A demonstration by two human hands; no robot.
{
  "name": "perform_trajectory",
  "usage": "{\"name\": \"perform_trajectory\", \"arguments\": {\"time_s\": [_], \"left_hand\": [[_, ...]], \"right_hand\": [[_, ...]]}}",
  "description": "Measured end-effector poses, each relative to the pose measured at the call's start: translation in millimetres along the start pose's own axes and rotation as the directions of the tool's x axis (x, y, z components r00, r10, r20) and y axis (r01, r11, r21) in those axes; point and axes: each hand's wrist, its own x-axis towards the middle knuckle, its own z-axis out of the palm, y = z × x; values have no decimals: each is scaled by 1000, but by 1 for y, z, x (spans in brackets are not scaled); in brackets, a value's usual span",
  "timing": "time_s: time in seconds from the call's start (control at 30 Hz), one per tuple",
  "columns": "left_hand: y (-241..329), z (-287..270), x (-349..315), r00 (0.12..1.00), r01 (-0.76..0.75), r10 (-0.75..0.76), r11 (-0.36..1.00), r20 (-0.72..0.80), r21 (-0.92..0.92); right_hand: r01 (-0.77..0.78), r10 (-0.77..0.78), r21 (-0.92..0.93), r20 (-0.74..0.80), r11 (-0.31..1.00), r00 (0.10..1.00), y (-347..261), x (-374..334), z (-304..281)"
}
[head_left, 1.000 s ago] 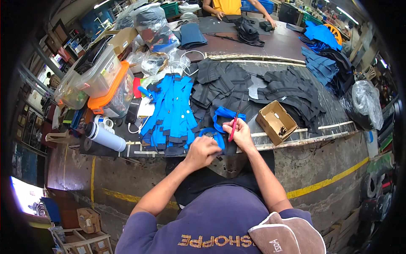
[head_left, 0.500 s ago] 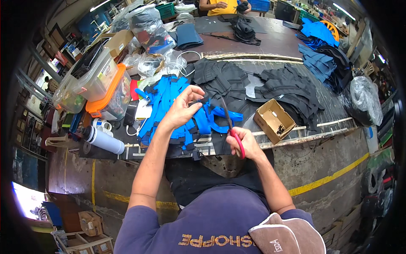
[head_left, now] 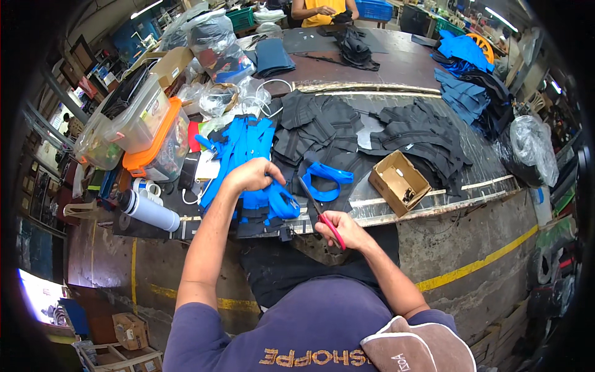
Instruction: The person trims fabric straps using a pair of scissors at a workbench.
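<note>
My right hand (head_left: 348, 230) grips scissors (head_left: 333, 230) with red handles. Their dark blades point up and left, towards a blue loop of strip (head_left: 338, 175) lying on dark cloth. Closed over the blue pile's right side, my left hand (head_left: 255, 175) pinches a blue fabric strip (head_left: 282, 201), which hangs from the fingers near the table's front edge. More blue strips (head_left: 245, 139) are heaped just beyond that hand, some with dark ends. Dark grey fabric pieces (head_left: 316, 121) lie in a pile behind the loop, and another dark pile (head_left: 421, 133) sits to its right.
A small open cardboard box (head_left: 384, 186) stands right of the scissors. Clear bins with an orange lid (head_left: 155, 146), a pale bottle (head_left: 149, 209) and a mug occupy the left side. Blue and dark cloth (head_left: 465, 93) is heaped far right. Across the table, a person in yellow (head_left: 319, 17) handles dark cloth.
My left hand has lowered towards the table and now pulls a blue strip down with it. The scissors have moved slightly down and left, their blades tilting further left.
</note>
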Motion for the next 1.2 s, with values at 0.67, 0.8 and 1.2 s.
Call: {"name": "perform_trajectory", "arguments": {"time_s": [0.67,0.8,1.2], "left_hand": [[89,-62,-14,894,-259,405,816,192,-516],[92,-54,-8,872,-268,431,819,234,-507],[105,-36,5,855,-290,431,859,289,-423]], "right_hand": [[106,-101,-112,52,988,994,-25,-15,2],[93,-89,-139,36,986,995,-32,-18,4],[153,-157,-122,-30,981,987,-28,-19,4]]}}
